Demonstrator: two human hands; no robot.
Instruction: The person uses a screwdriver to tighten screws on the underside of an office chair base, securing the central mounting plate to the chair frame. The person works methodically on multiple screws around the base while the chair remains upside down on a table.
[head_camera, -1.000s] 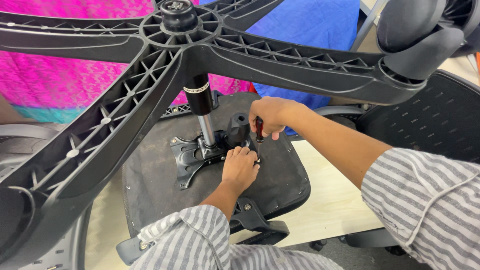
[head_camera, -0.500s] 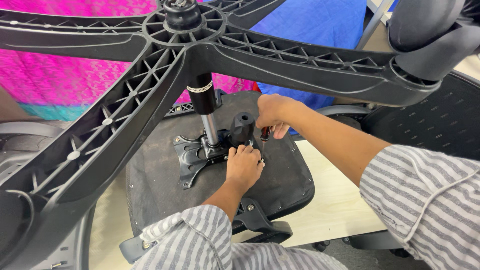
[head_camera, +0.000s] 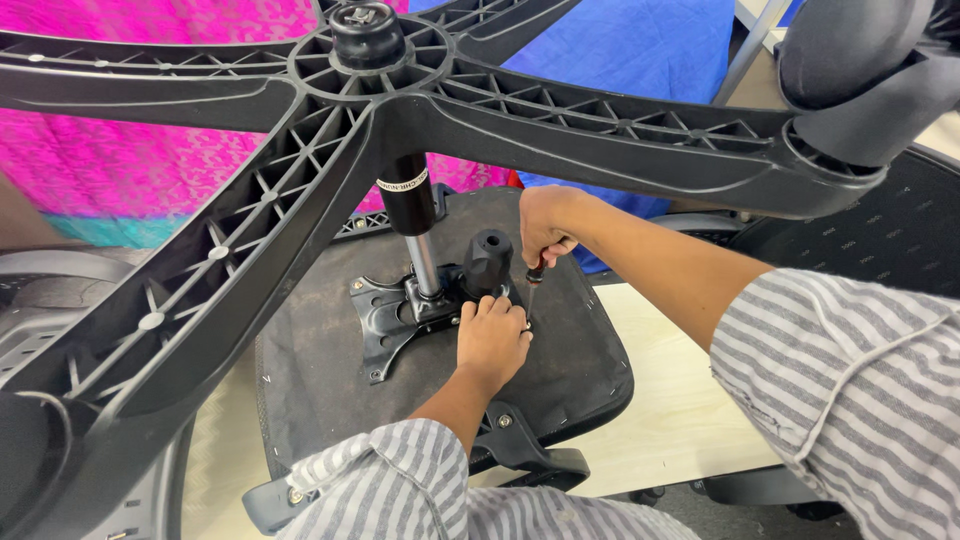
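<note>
Office chair lies upside down on a pale table (head_camera: 680, 420). Underside of the seat (head_camera: 320, 370) faces up, covered in dark fabric. Black metal mounting plate (head_camera: 385, 315) sits at the seat's centre, with the gas-lift column (head_camera: 410, 215) rising from it toward 12 o'clock into the hub of the five-star base (head_camera: 360, 40). Ribbed black plastic legs of the base spread across the whole top of the view; one leg runs down to 7 o'clock, another out to 3 o'clock, ending in a caster (head_camera: 850, 60).

Right hand (head_camera: 548, 225), at 1 o'clock from the plate, is closed around the handle of a screwdriver (head_camera: 534, 280). Handle shows dark with red; the shaft points straight down, tip meeting the seat underside just beside the plate's right edge. Left hand (head_camera: 492, 340) rests at 4 o'clock from the plate, palm down, fingers curled against the base of a black knob (head_camera: 488, 262) and right next to the screwdriver tip. Whether the fingers pinch a screw cannot be told. The two hands are close, one above the other, not touching.

Both arms wear grey-and-white striped sleeves. A black armrest bracket (head_camera: 520, 450) juts from the seat edge at 6 o'clock. Pink patterned cloth (head_camera: 130, 170) lies behind at 10 o'clock, blue cloth (head_camera: 640, 50) at 1 o'clock. A mesh chair back (head_camera: 880, 240) shows at 3 o'clock.
</note>
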